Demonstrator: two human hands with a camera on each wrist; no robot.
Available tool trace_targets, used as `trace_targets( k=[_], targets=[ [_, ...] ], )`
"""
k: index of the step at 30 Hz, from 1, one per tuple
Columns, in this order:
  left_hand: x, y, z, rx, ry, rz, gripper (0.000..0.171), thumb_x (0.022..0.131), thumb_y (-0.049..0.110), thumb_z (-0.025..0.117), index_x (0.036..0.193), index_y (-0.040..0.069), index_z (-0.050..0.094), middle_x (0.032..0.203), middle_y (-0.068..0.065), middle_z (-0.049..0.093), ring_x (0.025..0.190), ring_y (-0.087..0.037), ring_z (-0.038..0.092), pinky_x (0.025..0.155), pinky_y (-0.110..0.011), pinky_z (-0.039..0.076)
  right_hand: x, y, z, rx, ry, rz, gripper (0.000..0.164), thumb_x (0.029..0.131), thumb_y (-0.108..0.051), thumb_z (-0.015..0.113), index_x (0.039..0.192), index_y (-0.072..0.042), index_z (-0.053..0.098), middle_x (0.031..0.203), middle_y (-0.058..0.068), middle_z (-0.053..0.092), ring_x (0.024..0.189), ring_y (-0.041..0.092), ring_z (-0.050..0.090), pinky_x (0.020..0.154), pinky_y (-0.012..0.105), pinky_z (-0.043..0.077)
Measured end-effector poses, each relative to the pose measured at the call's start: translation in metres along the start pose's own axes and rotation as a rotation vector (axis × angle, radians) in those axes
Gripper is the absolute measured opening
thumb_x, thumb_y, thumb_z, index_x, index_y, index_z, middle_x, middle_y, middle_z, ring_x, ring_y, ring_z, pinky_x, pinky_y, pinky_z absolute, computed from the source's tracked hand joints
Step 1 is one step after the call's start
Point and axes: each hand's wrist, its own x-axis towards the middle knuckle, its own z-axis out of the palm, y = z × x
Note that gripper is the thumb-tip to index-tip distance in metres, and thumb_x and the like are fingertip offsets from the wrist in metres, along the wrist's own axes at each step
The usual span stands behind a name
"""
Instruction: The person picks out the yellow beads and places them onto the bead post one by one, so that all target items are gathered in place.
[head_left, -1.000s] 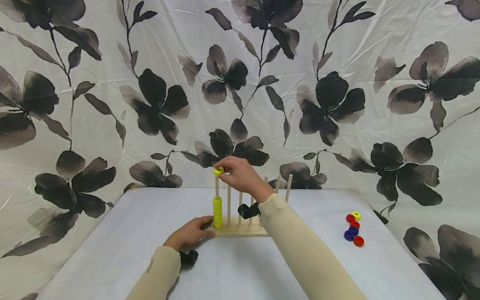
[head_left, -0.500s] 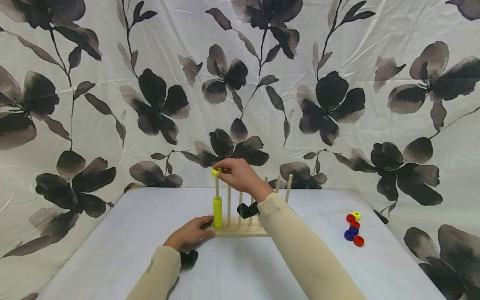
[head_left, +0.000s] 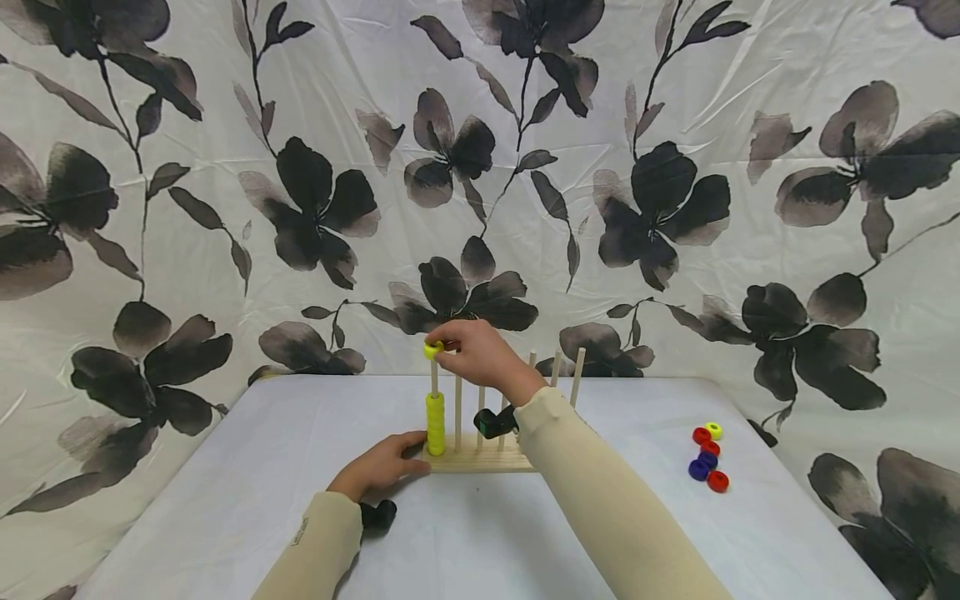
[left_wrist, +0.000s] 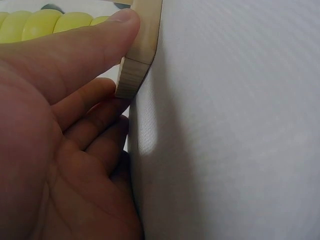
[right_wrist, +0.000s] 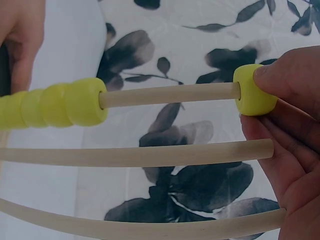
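Observation:
My right hand (head_left: 486, 357) pinches a yellow bead (right_wrist: 254, 90) between thumb and fingers at the top of the leftmost wooden peg (right_wrist: 170, 94). The peg's tip is inside the bead's hole. Lower on the same peg sits a stack of several yellow beads (head_left: 435, 425), with bare peg between stack and held bead. My left hand (head_left: 382, 465) grips the left end of the wooden base (left_wrist: 142, 37), thumb on one side and fingers on the other. Part of the base is hidden behind the right forearm.
Bare pegs (head_left: 576, 377) rise from the base to the right of the stack. Loose red (head_left: 717, 482), blue (head_left: 698, 470) and yellow beads (head_left: 713, 431) lie at the right of the white table (head_left: 225, 508). A floral cloth (head_left: 480, 167) hangs behind.
My right hand has lowered slightly with the yellow bead, which has tipped level and come onto the peg's tip. The left hand stays at the base.

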Motion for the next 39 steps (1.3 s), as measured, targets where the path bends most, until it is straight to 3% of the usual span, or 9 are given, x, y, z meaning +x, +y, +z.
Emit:
trace_targets(
  k=[19, 31, 39],
  targets=[
    [-0.001, 0.002, 0.001, -0.001, -0.001, 0.004, 0.068, 0.085, 0.035, 0.073, 0.145, 0.014, 0.046, 0.15, -0.01, 0.045, 0.142, -0.035, 0.035, 0.115, -0.059, 0.028, -0.006, 0.004, -0.004, -0.095, 0.027, -0.05, 0.025, 0.094, -0.018, 0.06, 0.116, -0.012, 0.07, 0.12, 0.002, 0.068, 0.105, 0.016, 0.066, 0.092, 0.029, 0.055],
    [-0.002, 0.004, 0.001, 0.002, 0.005, 0.002, 0.068, 0.087, 0.032, 0.071, 0.146, 0.013, 0.044, 0.151, -0.011, 0.044, 0.143, -0.036, 0.033, 0.116, -0.059, 0.026, -0.017, 0.009, -0.022, -0.131, 0.05, -0.098, 0.025, 0.096, -0.016, 0.057, 0.118, -0.013, 0.069, 0.119, 0.002, 0.068, 0.105, 0.019, 0.066, 0.09, 0.032, 0.055],
    [-0.002, 0.002, 0.002, 0.005, 0.009, 0.0, 0.067, 0.087, 0.032, 0.072, 0.145, 0.013, 0.045, 0.15, -0.011, 0.045, 0.143, -0.036, 0.034, 0.115, -0.06, 0.027, -0.026, 0.016, -0.034, -0.152, 0.075, -0.144, 0.021, 0.094, -0.015, 0.062, 0.114, -0.013, 0.071, 0.116, 0.001, 0.069, 0.109, 0.017, 0.065, 0.091, 0.034, 0.054]
  ],
)
